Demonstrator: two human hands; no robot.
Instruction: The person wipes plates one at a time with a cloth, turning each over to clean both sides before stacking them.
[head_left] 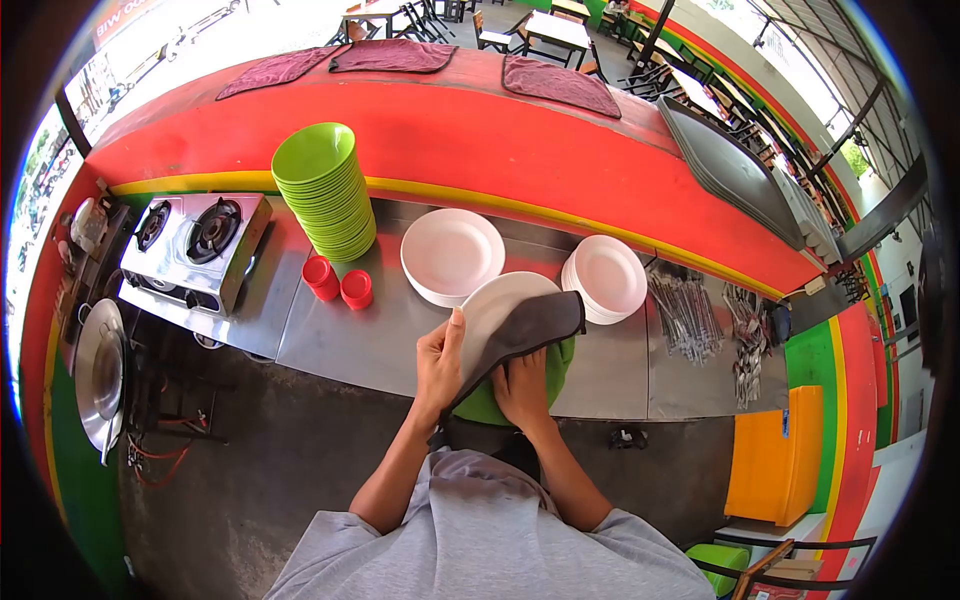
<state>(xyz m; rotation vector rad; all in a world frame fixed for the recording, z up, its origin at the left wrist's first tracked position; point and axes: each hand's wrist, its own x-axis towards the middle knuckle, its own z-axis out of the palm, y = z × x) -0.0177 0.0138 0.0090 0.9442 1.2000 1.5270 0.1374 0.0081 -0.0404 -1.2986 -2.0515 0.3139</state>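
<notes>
My left hand grips a white plate by its left edge, thumb up along the rim. The plate is tilted up in front of my chest. A dark grey cloth lies folded across the plate's face and over its right side. My right hand is closed on the cloth's lower part, just below the plate, its fingertips partly hidden in the folds. Green material shows beneath the cloth around both hands. Beyond the plate stand a stack of large white plates and a smaller white stack.
On the steel counter stand a tall stack of green bowls, two red cups and a gas stove. Cutlery lies at right. A red ledge behind holds maroon cloths and dark trays. A wok is at left.
</notes>
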